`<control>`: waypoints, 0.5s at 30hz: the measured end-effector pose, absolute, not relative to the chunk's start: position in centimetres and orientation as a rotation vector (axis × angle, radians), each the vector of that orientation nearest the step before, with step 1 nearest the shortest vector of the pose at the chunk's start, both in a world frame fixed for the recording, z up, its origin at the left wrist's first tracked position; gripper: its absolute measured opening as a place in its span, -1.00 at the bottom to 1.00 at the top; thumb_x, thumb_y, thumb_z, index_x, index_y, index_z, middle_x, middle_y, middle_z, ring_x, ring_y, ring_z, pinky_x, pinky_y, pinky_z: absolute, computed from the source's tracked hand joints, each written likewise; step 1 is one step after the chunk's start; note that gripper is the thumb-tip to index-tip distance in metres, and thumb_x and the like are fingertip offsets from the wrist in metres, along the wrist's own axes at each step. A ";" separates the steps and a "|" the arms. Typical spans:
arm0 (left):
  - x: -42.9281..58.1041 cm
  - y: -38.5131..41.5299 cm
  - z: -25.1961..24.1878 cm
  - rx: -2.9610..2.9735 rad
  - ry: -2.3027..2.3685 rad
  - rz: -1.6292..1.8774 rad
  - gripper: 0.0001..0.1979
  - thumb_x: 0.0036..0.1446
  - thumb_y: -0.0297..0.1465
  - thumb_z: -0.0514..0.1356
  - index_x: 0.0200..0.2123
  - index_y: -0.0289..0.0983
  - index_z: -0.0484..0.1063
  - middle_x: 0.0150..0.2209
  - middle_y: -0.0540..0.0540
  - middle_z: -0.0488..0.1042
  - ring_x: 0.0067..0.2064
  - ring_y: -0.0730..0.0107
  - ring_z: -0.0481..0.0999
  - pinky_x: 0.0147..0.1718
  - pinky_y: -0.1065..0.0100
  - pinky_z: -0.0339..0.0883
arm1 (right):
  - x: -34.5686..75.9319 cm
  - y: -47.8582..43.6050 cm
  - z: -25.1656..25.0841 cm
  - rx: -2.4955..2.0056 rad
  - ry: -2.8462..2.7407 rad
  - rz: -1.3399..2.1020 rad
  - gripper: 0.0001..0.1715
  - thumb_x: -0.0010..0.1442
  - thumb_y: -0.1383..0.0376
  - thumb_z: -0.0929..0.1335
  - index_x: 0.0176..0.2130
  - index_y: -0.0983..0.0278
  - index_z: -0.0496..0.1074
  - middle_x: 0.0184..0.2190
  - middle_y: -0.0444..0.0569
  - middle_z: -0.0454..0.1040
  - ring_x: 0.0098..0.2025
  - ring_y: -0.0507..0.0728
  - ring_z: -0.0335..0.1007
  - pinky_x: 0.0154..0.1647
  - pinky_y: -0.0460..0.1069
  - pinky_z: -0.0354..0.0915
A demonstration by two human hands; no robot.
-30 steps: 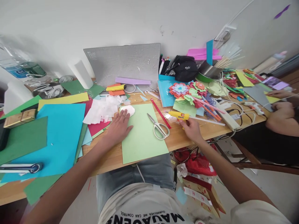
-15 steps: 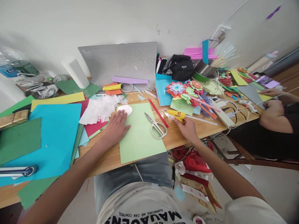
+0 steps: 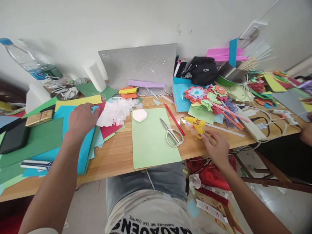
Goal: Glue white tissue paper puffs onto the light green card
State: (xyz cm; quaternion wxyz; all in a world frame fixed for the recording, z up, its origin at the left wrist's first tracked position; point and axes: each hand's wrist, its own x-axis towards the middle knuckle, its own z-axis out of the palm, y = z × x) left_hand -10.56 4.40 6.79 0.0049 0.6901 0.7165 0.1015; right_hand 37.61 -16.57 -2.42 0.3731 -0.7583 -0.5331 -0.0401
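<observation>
Looking down on a cluttered wooden table set against a white wall. Resting the left hand on the blue sheet, fingers loosely bent and spread, gripping nothing. Hovering the right hand at the table edge, fingers half curled and empty, tips just short of the yellow glue gun standing on the wood, apparently not touching it. Showing finished paper flowers piled beyond the right fingertips. Showing the light green sheet between the two hands lying whole and uncut, with scissors lying blades-together across its right edge and a white paper round sitting on its far left corner. Crowding the left fingers: white tissue scraps just to their right. Crowding the right fingers: red stick to their left, power strip and cables to their right. Catching another person's hand at the far right edge.
</observation>
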 end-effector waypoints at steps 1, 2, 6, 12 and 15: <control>-10.6 4.8 6.4 2.159 2.226 0.188 -0.52 0.24 -0.16 0.03 0.06 -0.35 0.42 0.02 -0.36 0.51 0.10 -0.18 0.45 0.01 -0.04 0.35 | 37.6 -17.5 -2.6 -1.923 -1.348 -0.182 -0.55 0.22 0.00 0.35 -0.14 0.30 0.54 -0.17 0.12 0.58 -0.11 0.25 0.46 0.01 0.17 0.33; -10.5 5.2 5.8 2.162 2.196 0.072 -0.51 0.21 -0.14 0.06 0.04 -0.36 0.42 0.04 -0.39 0.49 0.09 -0.19 0.45 -0.01 -0.02 0.36 | 37.6 -18.4 -2.8 -1.903 -1.328 -0.267 -0.60 0.24 0.04 0.35 -0.18 0.31 0.54 -0.20 0.12 0.58 -0.11 0.25 0.46 0.02 0.17 0.32; -9.5 6.1 3.7 2.068 2.113 -0.135 -0.55 0.14 -0.15 0.12 -0.02 -0.32 0.43 0.02 -0.39 0.50 0.05 -0.19 0.48 -0.10 0.05 0.38 | 37.3 -21.5 -3.4 -1.857 -1.301 -0.455 -0.75 0.26 0.18 0.35 -0.26 0.31 0.52 -0.29 0.10 0.56 -0.16 0.23 0.45 -0.01 0.16 0.32; -10.4 6.9 3.4 1.997 2.165 0.055 -0.62 0.10 -0.17 0.12 -0.12 -0.28 0.47 -0.02 -0.35 0.54 0.01 -0.20 0.50 -0.15 0.09 0.38 | 35.8 -23.1 -2.9 -1.788 -1.439 -0.466 -0.89 0.23 0.28 0.36 -0.27 0.27 0.49 -0.30 0.07 0.55 -0.18 0.21 0.46 -0.03 0.16 0.35; -11.1 6.9 4.2 1.953 2.192 0.176 -0.68 0.12 -0.16 0.09 -0.25 -0.26 0.47 -0.11 -0.30 0.57 -0.03 -0.16 0.53 -0.15 0.09 0.38 | 34.7 -22.7 -2.5 -1.738 -1.491 -0.451 -0.93 0.22 0.31 0.36 -0.25 0.24 0.47 -0.29 0.06 0.55 -0.18 0.22 0.46 -0.04 0.17 0.36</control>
